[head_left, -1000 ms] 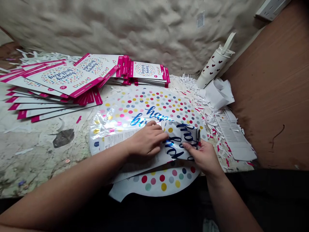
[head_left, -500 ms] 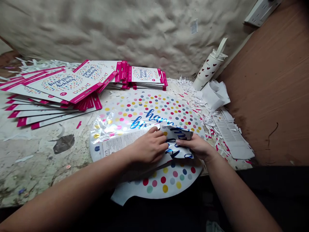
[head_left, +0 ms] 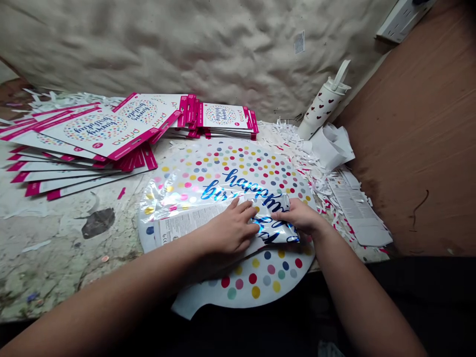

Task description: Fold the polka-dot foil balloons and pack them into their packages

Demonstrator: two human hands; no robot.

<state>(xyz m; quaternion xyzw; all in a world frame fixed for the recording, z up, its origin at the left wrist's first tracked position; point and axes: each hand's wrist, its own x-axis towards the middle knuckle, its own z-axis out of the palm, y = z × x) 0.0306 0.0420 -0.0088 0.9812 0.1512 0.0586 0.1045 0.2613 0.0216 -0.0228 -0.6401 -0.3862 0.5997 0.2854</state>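
A round foil balloon (head_left: 226, 173) lies flat on the table, white with coloured dots and blue "happy birthday" lettering. Its near part is folded over into a crumpled flap (head_left: 275, 220). My right hand (head_left: 299, 216) presses on top of that flap and grips it. My left hand (head_left: 228, 230) sits just left of it, fingers on the fold's edge, partly over a printed paper card (head_left: 189, 220) lying on the balloon. The balloon's middle is hidden under my hands.
Packaged balloons with pink headers lie in stacks (head_left: 100, 131) at the back left. Shredded white paper (head_left: 297, 146), a heart-patterned white bottle (head_left: 322, 109) and a printed leaflet (head_left: 359, 210) lie to the right. A brown board (head_left: 409, 139) stands beyond them.
My right hand has moved left and up onto the flap, which now lies flatter and lower. My left hand has barely shifted.
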